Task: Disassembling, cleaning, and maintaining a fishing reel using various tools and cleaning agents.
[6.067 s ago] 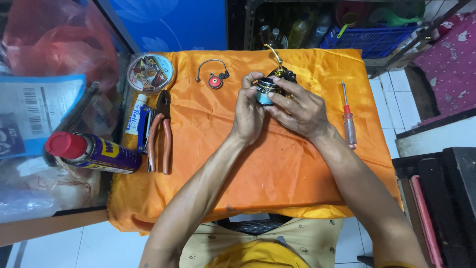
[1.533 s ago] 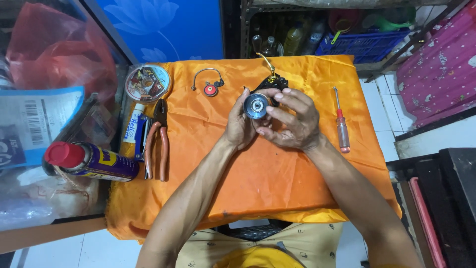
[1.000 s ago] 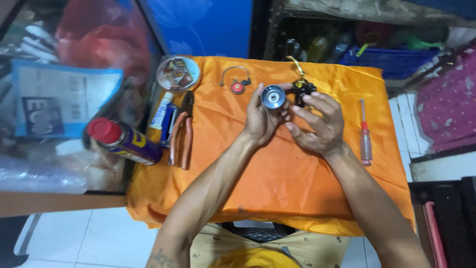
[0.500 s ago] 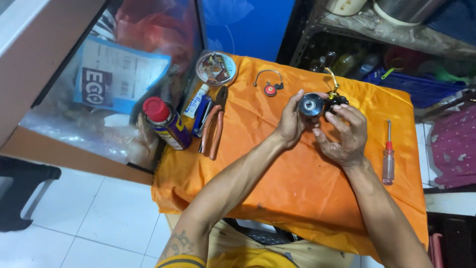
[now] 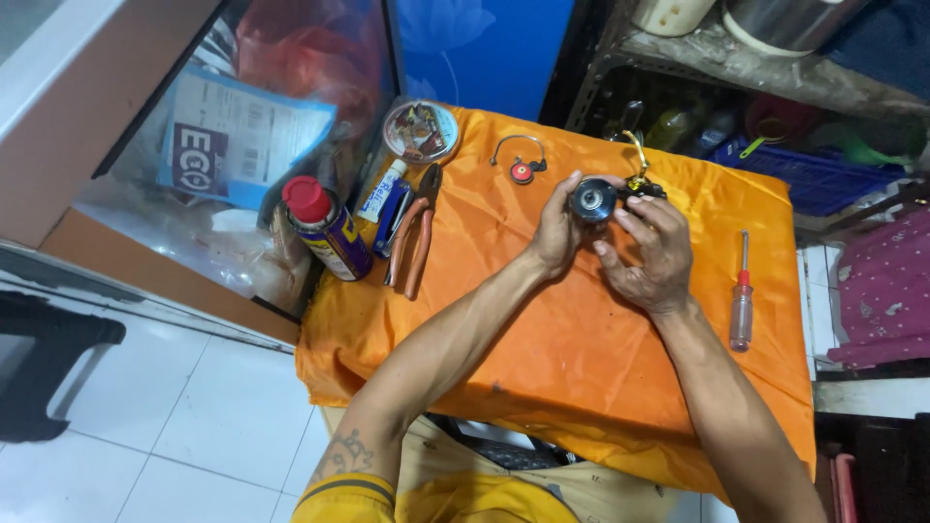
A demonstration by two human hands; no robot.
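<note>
Your left hand [image 5: 555, 230] and right hand [image 5: 651, 254] both have their fingers curled around the small black fishing reel [image 5: 599, 200], holding it just above the far part of the orange cloth [image 5: 542, 329]. A red-handled screwdriver [image 5: 742, 292] lies to your right; pliers [image 5: 416, 242], a spray can [image 5: 327, 227] and a round tin [image 5: 420, 131] lie to your left

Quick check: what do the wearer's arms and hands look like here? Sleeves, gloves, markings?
Both hands, left hand and right hand, are bare: no gloves, no visible rings or watch. Forearms are uncovered. A dark tattoo marks the left upper arm, just above a short yellow sleeve with a dark stripe on its cuff.
</note>
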